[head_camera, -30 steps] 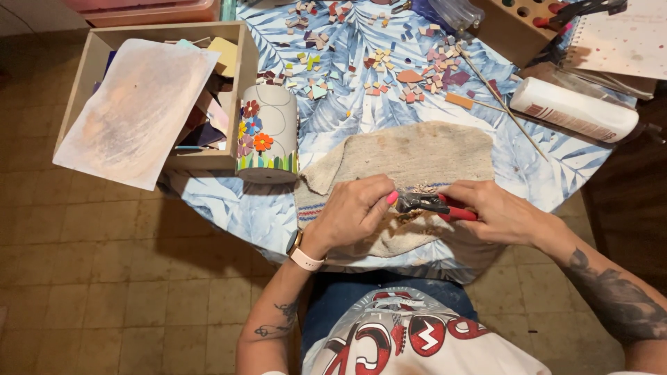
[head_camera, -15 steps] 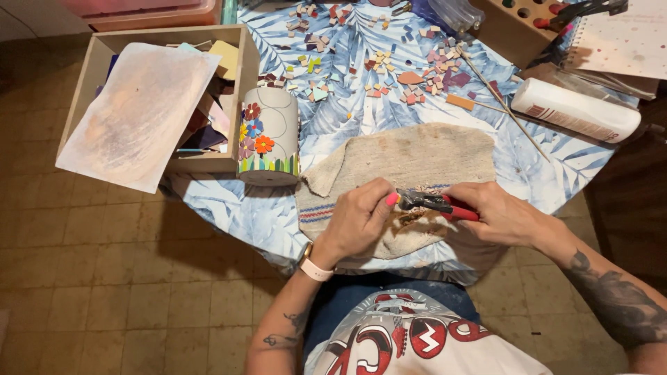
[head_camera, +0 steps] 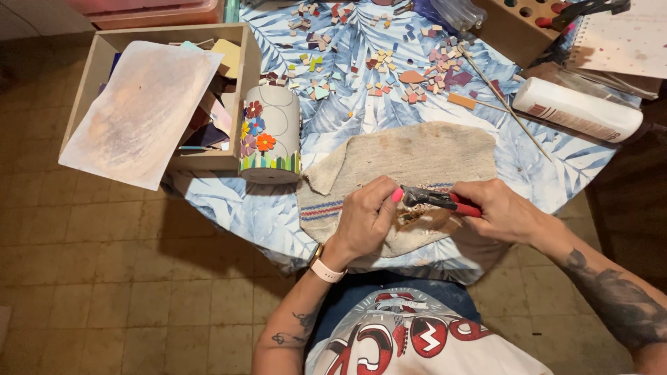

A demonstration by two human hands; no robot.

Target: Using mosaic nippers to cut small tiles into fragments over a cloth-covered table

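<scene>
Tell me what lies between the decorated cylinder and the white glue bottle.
In the head view, the beige cloth on the leaf-print tablecloth lies between the cylinder and the bottle.

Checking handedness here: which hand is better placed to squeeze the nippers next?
Right: the right hand already grips the red-handled nippers, while the left hand pinches a small piece at their tip.

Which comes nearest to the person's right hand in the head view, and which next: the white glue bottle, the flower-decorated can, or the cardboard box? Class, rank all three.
1. White glue bottle: up and to the outer side of the right hand, at the table's edge.
2. Flower-decorated can: across the beige cloth, beyond the left hand.
3. Cardboard box: farthest, just past the can.
</scene>
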